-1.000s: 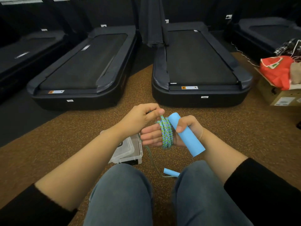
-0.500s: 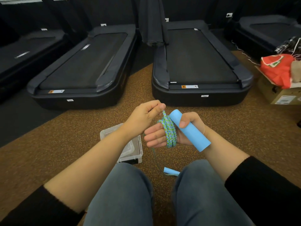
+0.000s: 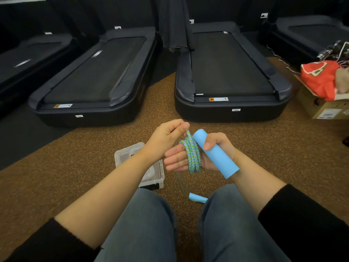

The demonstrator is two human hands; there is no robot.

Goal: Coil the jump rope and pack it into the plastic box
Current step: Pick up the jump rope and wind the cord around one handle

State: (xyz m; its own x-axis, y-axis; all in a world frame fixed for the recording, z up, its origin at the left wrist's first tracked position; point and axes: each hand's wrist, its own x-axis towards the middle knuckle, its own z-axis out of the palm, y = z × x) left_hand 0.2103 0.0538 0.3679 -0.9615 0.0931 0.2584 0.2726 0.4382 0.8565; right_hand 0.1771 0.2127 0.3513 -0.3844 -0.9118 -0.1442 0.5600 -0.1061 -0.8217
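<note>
The green-and-blue braided jump rope (image 3: 192,156) is wound in several loops around the fingers of my right hand (image 3: 213,157). That hand also pins one light blue handle (image 3: 215,153) under its thumb. My left hand (image 3: 168,135) pinches the rope's free strand just above the coil. A blurred length of rope hangs down to the second blue handle (image 3: 197,197), which lies on the floor between my knees. The clear plastic box (image 3: 130,154) sits on the floor under my left forearm, partly hidden by it.
I sit on brown speckled flooring. Two black treadmills (image 3: 226,72) stand straight ahead, with more at both sides. A cardboard box (image 3: 321,108) holding a red bag (image 3: 319,78) is at the right. My jeans-clad knees fill the lower frame.
Both hands have risen slightly. My left hand has carried the strand up over the coil, and the floor handle has been drawn a little nearer to the hands.
</note>
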